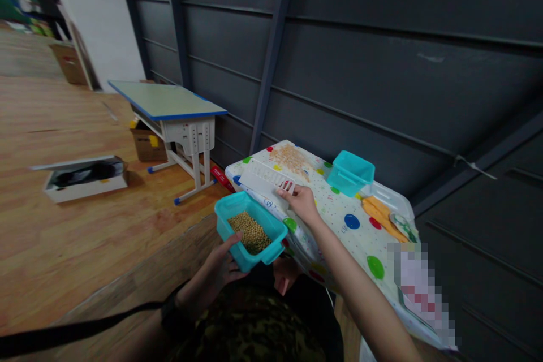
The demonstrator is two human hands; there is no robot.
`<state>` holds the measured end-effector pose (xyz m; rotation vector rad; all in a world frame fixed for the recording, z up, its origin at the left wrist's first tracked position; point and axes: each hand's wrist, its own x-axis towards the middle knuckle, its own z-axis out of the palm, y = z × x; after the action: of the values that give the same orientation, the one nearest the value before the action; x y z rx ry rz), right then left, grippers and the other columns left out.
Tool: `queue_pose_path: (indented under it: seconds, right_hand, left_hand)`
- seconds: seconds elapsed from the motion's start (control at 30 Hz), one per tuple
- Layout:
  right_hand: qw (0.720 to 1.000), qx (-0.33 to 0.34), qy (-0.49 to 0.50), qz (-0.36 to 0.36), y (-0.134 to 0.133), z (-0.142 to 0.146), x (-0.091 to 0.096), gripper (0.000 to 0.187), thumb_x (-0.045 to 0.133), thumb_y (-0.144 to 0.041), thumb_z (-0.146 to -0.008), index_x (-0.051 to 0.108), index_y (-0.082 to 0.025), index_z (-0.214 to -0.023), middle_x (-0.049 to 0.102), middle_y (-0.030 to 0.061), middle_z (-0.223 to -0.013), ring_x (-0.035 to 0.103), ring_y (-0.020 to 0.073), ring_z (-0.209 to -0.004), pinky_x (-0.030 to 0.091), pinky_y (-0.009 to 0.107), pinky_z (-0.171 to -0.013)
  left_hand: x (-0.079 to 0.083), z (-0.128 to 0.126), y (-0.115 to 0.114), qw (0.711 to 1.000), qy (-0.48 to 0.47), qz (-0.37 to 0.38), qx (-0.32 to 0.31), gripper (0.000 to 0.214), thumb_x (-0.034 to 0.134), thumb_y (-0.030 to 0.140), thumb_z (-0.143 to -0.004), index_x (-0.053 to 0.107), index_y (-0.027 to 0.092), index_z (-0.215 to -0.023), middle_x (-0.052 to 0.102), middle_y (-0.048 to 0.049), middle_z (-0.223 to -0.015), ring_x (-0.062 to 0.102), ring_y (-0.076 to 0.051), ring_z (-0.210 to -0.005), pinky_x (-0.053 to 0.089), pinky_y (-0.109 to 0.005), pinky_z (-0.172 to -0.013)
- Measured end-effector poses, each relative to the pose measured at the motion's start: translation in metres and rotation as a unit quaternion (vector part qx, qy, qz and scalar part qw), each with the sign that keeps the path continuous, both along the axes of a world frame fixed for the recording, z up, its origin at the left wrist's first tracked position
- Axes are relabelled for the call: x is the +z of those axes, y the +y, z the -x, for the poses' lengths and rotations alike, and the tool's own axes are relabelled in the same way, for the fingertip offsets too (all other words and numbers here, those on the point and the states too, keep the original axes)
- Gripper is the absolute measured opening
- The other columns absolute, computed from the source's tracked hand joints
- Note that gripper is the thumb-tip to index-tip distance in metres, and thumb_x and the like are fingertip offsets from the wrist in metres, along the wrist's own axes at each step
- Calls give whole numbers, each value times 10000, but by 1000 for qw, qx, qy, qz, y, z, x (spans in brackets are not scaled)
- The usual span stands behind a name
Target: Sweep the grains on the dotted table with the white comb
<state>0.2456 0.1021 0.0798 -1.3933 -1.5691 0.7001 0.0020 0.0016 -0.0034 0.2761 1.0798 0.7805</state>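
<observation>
In my left hand (223, 260) is a teal plastic container (275, 233), gripped by its near side, with the thumb over the rim. Yellowish soybeans (250, 231) lie inside it. It is held just off the table's front edge. My right hand (303, 203) pinches the end of a flat white plastic piece with a row of slots (265, 180), which lies along the table's left edge above the container. Beyond the slotted piece, a spread of small pale bits (291, 159) lies on the dotted tablecloth (333, 220); their kind is unclear.
A second teal container (350, 174) stands at the table's back, beside a clear tray (394, 199) and an orange cloth (382, 218). Dark wall panels (360, 68) rise behind. Leftward are a school desk (169, 100), an open white box (87, 181) and people far off (44, 0).
</observation>
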Motion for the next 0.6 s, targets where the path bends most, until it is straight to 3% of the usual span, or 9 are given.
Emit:
queue_pose_path:
  seconds: [0.27,0.4,0.6]
  right_hand:
    - [999,35,31,13,-4,-4,3,564,847,-728,-704,828,-172,-799,780,52,-762,618,186,-652,444,290,-596]
    - [999,11,31,1,1,-8,4,591,830,-744,-715,830,-158,-799,770,53,-744,619,185,-647,448,287,-581]
    - [999,31,11,5,4,-7,1,520,832,-680,-757,871,-175,-879,823,74,-835,707,236,-736,501,301,-603]
  left_hand:
    - [-7,0,1,999,22,-21,-17,824,757,566,-930,480,211,-1621,787,-213,-1415,765,-424,-1263,624,-549,-1070]
    - [-10,1,1,999,22,-31,-19,837,763,578,-921,476,209,-1616,793,-203,-1402,762,-429,-1272,624,-547,-1068]
    - [-9,-1,2,999,32,-19,-12,818,764,574,-918,483,216,-1599,775,-212,-1413,741,-448,-1297,609,-574,-1084]
